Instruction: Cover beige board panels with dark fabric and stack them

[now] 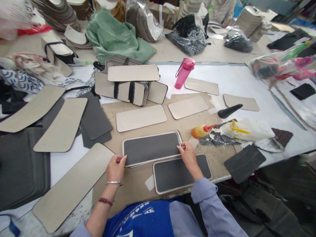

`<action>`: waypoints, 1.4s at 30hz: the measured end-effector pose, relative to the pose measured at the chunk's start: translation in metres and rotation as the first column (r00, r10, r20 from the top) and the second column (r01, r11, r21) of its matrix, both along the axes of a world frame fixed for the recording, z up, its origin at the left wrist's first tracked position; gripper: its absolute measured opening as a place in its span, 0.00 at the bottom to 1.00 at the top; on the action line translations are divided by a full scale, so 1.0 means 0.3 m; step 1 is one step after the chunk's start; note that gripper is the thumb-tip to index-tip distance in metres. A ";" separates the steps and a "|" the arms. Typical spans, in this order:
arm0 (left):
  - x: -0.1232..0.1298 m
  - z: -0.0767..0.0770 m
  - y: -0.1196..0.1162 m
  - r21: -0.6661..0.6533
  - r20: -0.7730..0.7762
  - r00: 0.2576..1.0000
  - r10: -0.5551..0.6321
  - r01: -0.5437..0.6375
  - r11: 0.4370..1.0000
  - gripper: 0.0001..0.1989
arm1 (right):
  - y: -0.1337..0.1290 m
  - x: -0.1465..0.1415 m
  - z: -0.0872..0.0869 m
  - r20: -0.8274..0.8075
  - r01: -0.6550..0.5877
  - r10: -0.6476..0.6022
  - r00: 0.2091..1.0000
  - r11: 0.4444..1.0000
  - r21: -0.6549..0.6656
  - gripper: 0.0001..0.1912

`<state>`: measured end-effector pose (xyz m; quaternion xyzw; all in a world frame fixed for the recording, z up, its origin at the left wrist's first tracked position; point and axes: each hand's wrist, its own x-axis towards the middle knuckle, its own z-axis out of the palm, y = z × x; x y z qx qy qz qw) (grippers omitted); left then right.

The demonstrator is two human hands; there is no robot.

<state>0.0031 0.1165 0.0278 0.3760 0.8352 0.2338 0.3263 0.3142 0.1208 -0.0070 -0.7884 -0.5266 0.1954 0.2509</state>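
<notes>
Directly in front of me lies a dark grey rectangular panel with a beige border and rounded corners (pixel 153 147); another board's edge shows beneath it. My left hand (pixel 116 168) pinches its lower left corner, thumb on top. At the right end, my right hand (pixel 188 154) grips the edge between thumb and fingers. Under my right forearm rests a second dark panel with a beige border (pixel 175 176), partly covered by the arm. Beyond the held panel are two plain beige boards, one to the left (pixel 141 118) and one to the right (pixel 188 107).
An orange glue bottle (pixel 200 131) with a red tip lies right of the panels, near a black-handled tool (pixel 229 111). A pink water bottle (pixel 184 73) stands farther back beside bundled boards (pixel 133 90). Dark grey sheets (pixel 24 164) are stacked left. A person (pixel 222 13) sits across the table.
</notes>
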 end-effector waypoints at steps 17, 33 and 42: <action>0.011 -0.007 -0.005 0.069 0.062 0.996 0.059 -0.063 0.996 0.06 | 0.013 0.002 0.018 0.011 -0.018 0.018 1.000 0.999 -0.035 0.29; -0.003 -0.016 -0.009 0.050 0.020 1.000 0.016 -0.017 0.999 0.07 | 0.006 -0.003 0.008 0.017 -0.047 0.047 0.999 0.999 0.013 0.25; -0.012 -0.032 -0.010 0.032 -0.012 1.000 0.000 0.001 0.999 0.09 | -0.001 -0.003 -0.005 0.019 -0.029 0.029 0.999 1.000 0.004 0.16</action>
